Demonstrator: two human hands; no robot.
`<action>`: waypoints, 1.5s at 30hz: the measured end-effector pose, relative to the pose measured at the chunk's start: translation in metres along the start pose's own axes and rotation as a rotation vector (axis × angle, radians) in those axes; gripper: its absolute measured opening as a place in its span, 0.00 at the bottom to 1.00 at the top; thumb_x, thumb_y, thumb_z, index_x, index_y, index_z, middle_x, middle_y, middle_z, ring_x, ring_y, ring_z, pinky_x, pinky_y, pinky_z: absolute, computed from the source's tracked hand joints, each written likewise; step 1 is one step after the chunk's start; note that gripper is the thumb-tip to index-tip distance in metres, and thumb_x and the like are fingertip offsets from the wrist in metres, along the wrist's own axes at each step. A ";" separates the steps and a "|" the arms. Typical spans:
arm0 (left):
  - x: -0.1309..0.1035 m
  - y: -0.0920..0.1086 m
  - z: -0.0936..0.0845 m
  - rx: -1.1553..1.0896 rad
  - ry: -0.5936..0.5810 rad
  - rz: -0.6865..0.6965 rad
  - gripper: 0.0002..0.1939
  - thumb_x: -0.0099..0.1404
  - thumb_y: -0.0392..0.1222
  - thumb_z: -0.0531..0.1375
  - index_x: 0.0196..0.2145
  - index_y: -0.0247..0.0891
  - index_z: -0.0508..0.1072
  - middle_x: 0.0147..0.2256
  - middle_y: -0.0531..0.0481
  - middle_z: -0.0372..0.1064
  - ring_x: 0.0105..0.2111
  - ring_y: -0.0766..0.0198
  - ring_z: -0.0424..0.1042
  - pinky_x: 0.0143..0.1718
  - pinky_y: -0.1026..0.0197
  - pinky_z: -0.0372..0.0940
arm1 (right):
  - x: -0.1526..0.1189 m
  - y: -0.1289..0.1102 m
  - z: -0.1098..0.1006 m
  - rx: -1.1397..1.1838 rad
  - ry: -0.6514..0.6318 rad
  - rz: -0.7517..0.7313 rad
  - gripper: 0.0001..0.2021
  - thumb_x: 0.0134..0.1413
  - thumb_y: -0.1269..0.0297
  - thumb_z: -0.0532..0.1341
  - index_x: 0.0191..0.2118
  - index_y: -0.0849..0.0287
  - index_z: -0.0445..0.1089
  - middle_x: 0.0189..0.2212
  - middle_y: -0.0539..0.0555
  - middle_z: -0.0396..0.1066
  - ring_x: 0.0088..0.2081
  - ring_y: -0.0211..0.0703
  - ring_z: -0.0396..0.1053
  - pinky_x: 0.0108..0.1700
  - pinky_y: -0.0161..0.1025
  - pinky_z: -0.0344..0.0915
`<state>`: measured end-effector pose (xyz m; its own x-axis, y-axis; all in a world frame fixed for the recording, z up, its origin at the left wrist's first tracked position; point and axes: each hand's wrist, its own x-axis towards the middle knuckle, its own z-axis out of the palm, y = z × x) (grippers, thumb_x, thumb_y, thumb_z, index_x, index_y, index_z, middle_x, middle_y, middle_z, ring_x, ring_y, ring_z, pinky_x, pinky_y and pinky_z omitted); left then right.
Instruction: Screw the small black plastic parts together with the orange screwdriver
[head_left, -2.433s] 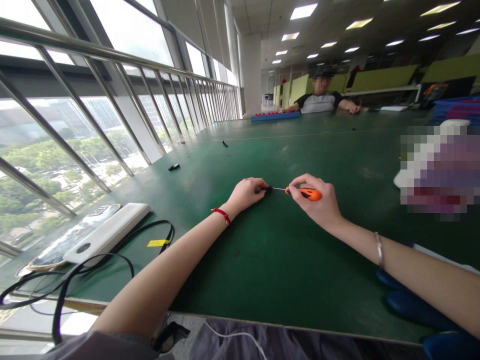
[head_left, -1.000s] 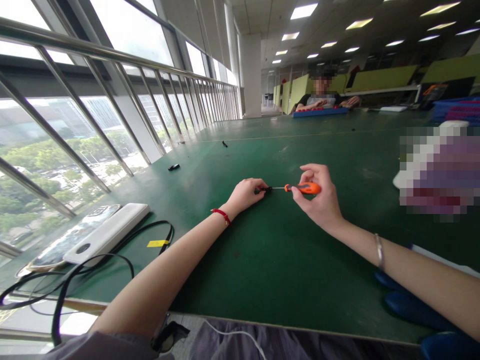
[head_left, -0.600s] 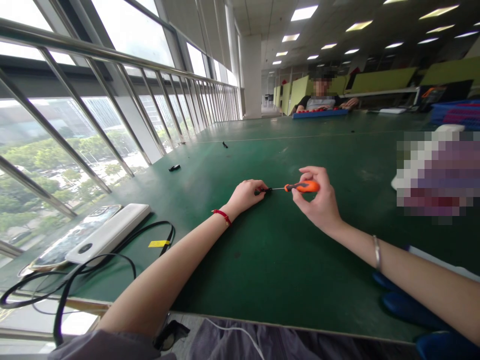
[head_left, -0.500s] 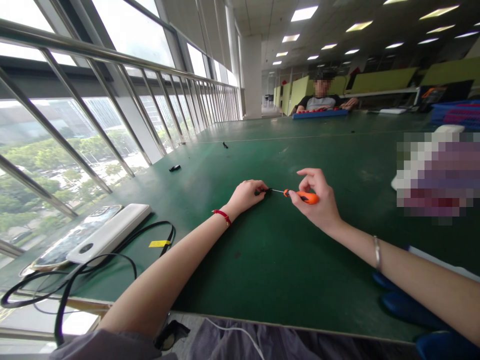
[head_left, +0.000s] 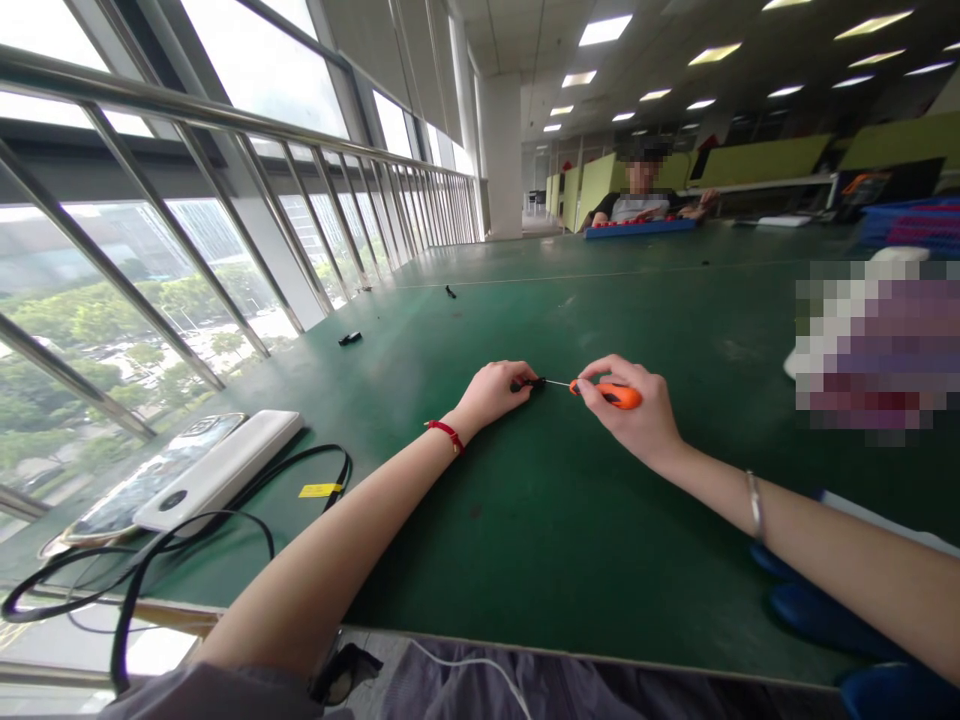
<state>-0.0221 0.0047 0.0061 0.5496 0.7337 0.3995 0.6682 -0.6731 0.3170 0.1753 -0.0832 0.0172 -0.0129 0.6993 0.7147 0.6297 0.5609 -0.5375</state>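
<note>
My left hand [head_left: 499, 392] is closed around a small black part [head_left: 534, 383], which sticks out past the fingertips just above the green table [head_left: 480, 560]. What kind of part it is I cannot make out. In my right hand [head_left: 637, 415] is an orange and black screwdriver [head_left: 619, 396], gripped by its handle between thumb and fingers. Its thin shaft points left, and the tip meets the black part at my left fingertips. Two other small black pieces, a nearer one [head_left: 349, 339] and a farther one [head_left: 450, 292], lie on the table to the left.
A white power bank [head_left: 217, 475], a phone [head_left: 154, 485] and a looped black cable [head_left: 142, 560] lie at the left edge beside the metal railing [head_left: 300, 140]. Across the table a person sits behind a blue tray [head_left: 641, 230]. A blue basket [head_left: 911, 228] stands far right.
My right fingers, raised off the handle before, have come down and closed on the screwdriver. The left hand and the black part have stayed nearly still.
</note>
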 end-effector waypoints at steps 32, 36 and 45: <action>0.000 -0.001 0.002 -0.004 0.006 0.027 0.12 0.58 0.37 0.57 0.39 0.39 0.76 0.36 0.50 0.75 0.36 0.63 0.74 0.40 0.63 0.68 | 0.000 0.000 0.000 0.024 0.080 -0.008 0.14 0.46 0.62 0.61 0.42 0.55 0.63 0.24 0.48 0.64 0.25 0.43 0.65 0.35 0.44 0.64; 0.000 -0.001 0.002 -0.009 0.007 0.029 0.11 0.58 0.38 0.57 0.39 0.39 0.76 0.36 0.50 0.75 0.36 0.63 0.74 0.40 0.62 0.68 | 0.000 0.001 0.000 -0.032 0.040 -0.035 0.05 0.50 0.60 0.60 0.31 0.53 0.66 0.19 0.48 0.66 0.25 0.43 0.65 0.35 0.44 0.63; 0.000 -0.001 0.002 0.004 0.004 0.032 0.11 0.59 0.37 0.57 0.39 0.39 0.76 0.37 0.50 0.75 0.36 0.63 0.73 0.41 0.63 0.68 | 0.000 0.001 -0.001 -0.034 0.056 -0.064 0.09 0.48 0.60 0.61 0.36 0.54 0.66 0.22 0.48 0.66 0.27 0.43 0.65 0.36 0.44 0.64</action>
<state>-0.0217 0.0058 0.0036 0.5686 0.7117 0.4126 0.6526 -0.6956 0.3004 0.1765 -0.0833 0.0170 -0.0111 0.6363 0.7714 0.6547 0.5877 -0.4753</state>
